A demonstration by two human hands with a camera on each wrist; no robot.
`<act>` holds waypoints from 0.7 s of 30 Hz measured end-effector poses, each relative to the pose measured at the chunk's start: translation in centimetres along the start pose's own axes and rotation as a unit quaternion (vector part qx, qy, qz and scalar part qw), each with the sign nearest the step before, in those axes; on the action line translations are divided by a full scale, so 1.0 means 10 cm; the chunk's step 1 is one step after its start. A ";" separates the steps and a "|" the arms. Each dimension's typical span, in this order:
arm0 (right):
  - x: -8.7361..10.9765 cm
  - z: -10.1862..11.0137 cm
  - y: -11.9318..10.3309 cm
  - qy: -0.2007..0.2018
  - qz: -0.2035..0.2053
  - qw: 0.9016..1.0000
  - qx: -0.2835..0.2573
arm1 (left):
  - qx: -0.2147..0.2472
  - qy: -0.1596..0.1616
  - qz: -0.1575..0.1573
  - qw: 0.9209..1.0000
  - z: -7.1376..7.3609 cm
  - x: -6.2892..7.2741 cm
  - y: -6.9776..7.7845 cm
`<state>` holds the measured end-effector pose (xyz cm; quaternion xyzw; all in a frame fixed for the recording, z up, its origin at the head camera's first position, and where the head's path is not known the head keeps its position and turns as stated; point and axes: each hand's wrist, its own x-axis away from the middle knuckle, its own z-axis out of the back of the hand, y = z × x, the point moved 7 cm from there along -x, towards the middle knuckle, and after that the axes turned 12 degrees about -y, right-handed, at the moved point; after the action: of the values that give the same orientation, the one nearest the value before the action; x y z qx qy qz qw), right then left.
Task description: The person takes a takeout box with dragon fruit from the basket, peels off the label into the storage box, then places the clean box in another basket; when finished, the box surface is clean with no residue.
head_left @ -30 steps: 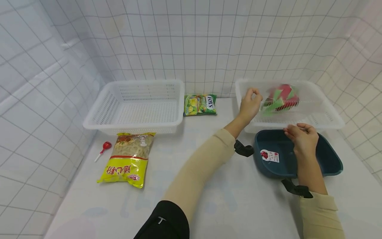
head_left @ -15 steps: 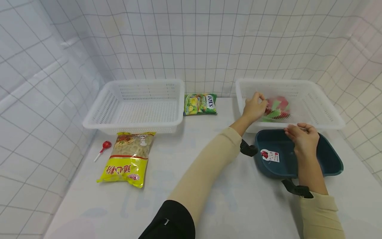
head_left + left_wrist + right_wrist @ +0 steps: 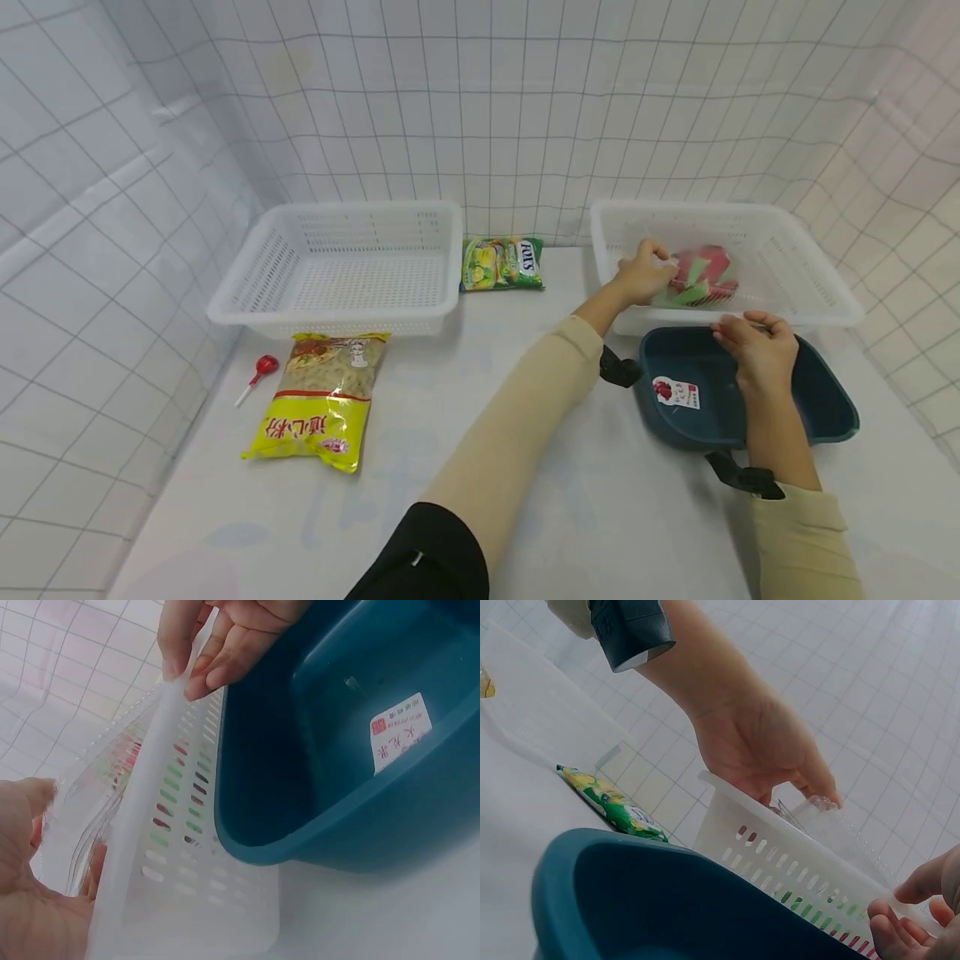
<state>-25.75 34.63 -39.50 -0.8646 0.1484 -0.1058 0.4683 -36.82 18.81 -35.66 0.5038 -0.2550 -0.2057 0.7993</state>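
A clear plastic package [image 3: 86, 784] with red and green contents [image 3: 703, 275] that look like dragon fruit lies in the right white basket [image 3: 806, 258]. My left hand [image 3: 645, 275] grips the left edge of this package, thumb on one side and fingers on the other. In the right wrist view the left hand [image 3: 765, 750] reaches over the basket's end. The basket's near rim is pinched by my right hand [image 3: 768, 354], above a dark blue basin [image 3: 705, 362] bearing a white label [image 3: 677, 392]. The basin stands against the basket's front. Glare on the plastic blurs the contents.
Another white basket [image 3: 367, 287] stands at the back left. A green snack bag [image 3: 502, 263] lies between the baskets. In front of the left basket are a yellow pasta bag [image 3: 322, 400] and a red lollipop [image 3: 266, 367]. Grid-patterned sheets [image 3: 525, 108] hang behind and at the sides.
My left hand has moved slightly right and nearer along the basket's left part. The package has shifted left and settled lower in the basket. My right hand stays at the rim.
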 end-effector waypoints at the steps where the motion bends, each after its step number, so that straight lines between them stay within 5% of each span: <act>1: 0.00 0.00 0.00 0.000 0.000 1.000 -0.001 | 0.001 -0.006 0.000 1.000 0.00 0.00 0.00; 7: 0.00 0.01 -0.01 -0.005 0.004 1.000 0.008 | -0.004 -0.015 0.006 1.000 0.00 -0.02 -0.02; 14: -0.01 0.01 0.01 -0.003 0.005 1.000 0.014 | 0.009 0.008 0.056 0.998 0.00 -0.05 -0.08; 21: 0.00 0.00 0.02 0.000 0.003 1.000 0.017 | 0.004 -0.004 0.042 0.999 0.00 -0.03 -0.07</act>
<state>-25.74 34.52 -39.66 -0.8559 0.1491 -0.1071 0.4834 -37.13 18.70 -36.37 0.4952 -0.2798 -0.1725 0.8042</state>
